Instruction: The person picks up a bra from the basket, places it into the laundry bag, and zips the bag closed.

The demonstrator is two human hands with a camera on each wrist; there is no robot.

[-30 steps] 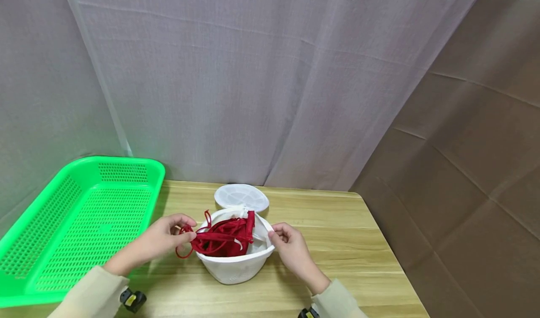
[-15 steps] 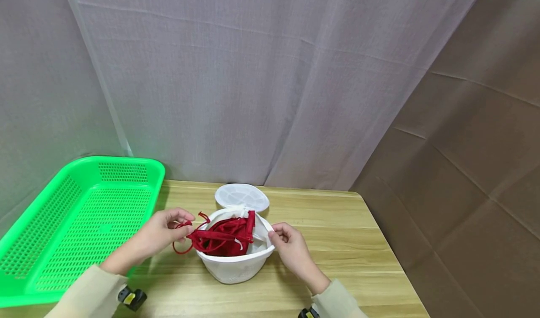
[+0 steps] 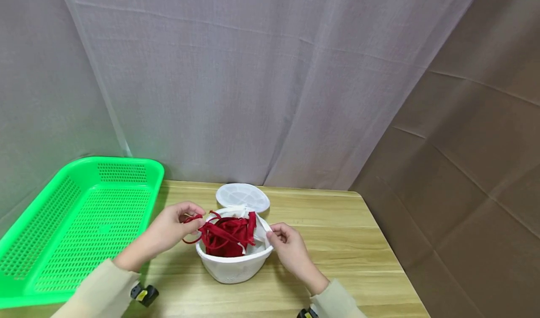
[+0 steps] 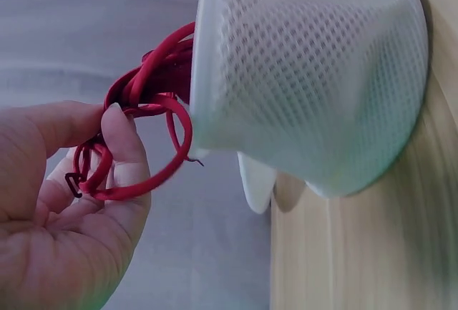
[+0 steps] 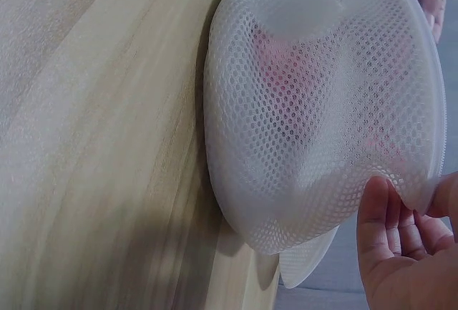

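Note:
A white mesh laundry bag (image 3: pixel 234 269) stands upright on the table, its zip-edged mouth open. Inside it, a red strappy garment (image 3: pixel 228 248) is bunched up, with some straps over the left of the rim. My left hand (image 3: pixel 168 229) pinches the red straps (image 4: pixel 159 182) between thumb and fingers just outside the mouth; a small dark hook (image 4: pixel 73 185) dangles from them in the left wrist view. On the other side, my right hand (image 3: pixel 292 250) pinches the bag's rim between thumb and fingers. Behind the mouth lies the bag's round white flap (image 3: pixel 242 197).
To the left, a large green plastic basket (image 3: pixel 153 200) with perforated walls stands beside the bag. Grey cloth (image 3: pixel 202 83) hangs behind the wooden table (image 3: pixel 337 243), and a brown cloth (image 3: pixel 464 168) covers the right side.
My left hand has moved a little right and up with the straps, first easing left. The straps are now gathered nearer the bag's mouth. My right hand stays at the rim.

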